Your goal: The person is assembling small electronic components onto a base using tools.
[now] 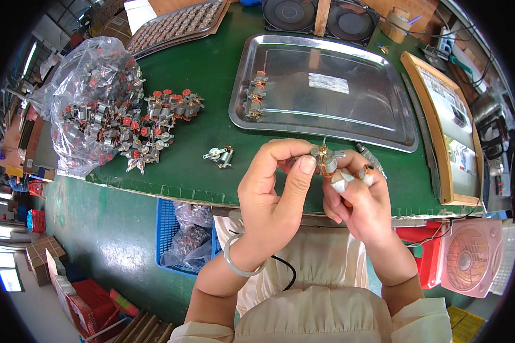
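Observation:
Over the table's front edge, my left hand point(277, 191) pinches a small silver motor-like part point(325, 157) between thumb and fingers. The part has flat metal ears, a thin pin pointing up and a copper-orange lower end. My right hand point(360, 200) is closed right beside it, its wrapped thumb against the lower end. White wrapping shows on its fingers, and a small orange piece with a dark tip sticks out among them; what it belongs to is hidden. A similar loose part point(218, 156) lies on the green table, left of my hands.
A shiny metal tray point(360, 117) holds a short row of parts point(256, 94). At left, a heap of parts point(149, 123) spills from a clear plastic bag point(68, 74). A wooden-framed board point(458, 197) stands right; a grey tool point(372, 159) lies behind my right hand.

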Action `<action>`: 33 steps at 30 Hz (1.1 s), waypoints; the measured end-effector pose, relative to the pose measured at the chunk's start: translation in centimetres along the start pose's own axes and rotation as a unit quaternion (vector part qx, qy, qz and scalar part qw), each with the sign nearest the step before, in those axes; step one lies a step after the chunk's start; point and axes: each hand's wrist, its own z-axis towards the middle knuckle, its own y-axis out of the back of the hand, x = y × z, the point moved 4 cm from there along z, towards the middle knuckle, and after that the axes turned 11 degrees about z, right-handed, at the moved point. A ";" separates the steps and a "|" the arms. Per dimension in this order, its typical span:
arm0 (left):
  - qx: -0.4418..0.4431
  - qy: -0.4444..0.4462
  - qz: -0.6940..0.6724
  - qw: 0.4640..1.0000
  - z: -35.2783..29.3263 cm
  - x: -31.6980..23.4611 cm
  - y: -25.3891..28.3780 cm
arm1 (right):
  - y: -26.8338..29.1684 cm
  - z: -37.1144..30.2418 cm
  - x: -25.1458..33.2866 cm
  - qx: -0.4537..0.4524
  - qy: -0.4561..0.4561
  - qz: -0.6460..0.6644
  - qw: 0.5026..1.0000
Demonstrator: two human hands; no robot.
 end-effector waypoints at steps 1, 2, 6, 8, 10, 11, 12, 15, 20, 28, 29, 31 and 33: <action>0.000 0.000 0.000 1.000 0.0 0.0 0.0 | -0.1 -0.2 0.3 -0.016 0.080 -0.114 0.990; -0.005 0.011 -0.008 1.000 0.0 0.0 0.0 | -0.3 -0.4 0.7 -0.031 0.158 -0.226 0.961; -0.012 0.014 -0.015 1.000 -0.2 0.0 -0.2 | -0.2 -0.5 0.9 -0.012 0.375 -0.479 0.793; -0.002 0.023 -0.021 1.000 -0.1 0.1 -0.1 | -0.3 -0.5 1.1 -0.010 0.322 -0.433 0.842; 0.006 0.033 -0.025 0.999 -0.1 0.1 0.0 | -0.5 -0.5 1.5 -0.007 0.265 -0.383 0.885; 0.019 0.038 -0.051 0.998 -0.1 0.1 -0.1 | -0.1 -0.2 1.2 -0.013 0.144 -0.221 0.964; 0.031 0.043 -0.077 0.996 -0.1 0.1 -0.2 | 0.1 -0.2 0.4 -0.019 0.017 -0.049 0.998; 0.041 0.029 -0.105 0.993 0.0 0.5 -0.3 | 0.0 -0.2 0.4 -0.031 -0.034 -0.022 0.999; 0.042 0.095 -0.124 0.987 0.3 0.5 0.8 | -0.1 -1.2 3.8 -0.079 0.179 -0.682 0.705; 0.097 0.184 -0.282 0.937 1.0 2.1 1.2 | 1.7 -1.3 4.3 -0.024 0.158 -0.791 0.591; 0.106 0.204 -0.293 0.928 0.9 2.3 1.1 | 1.3 -1.3 4.5 -0.004 0.204 -0.737 0.644; 0.108 0.205 -0.280 0.932 0.9 2.1 1.0 | -0.1 -1.5 4.8 0.022 0.207 -0.684 0.699; 0.115 0.207 -0.286 0.929 0.9 2.1 0.9 | -0.7 -1.1 4.4 0.048 0.208 -0.626 0.750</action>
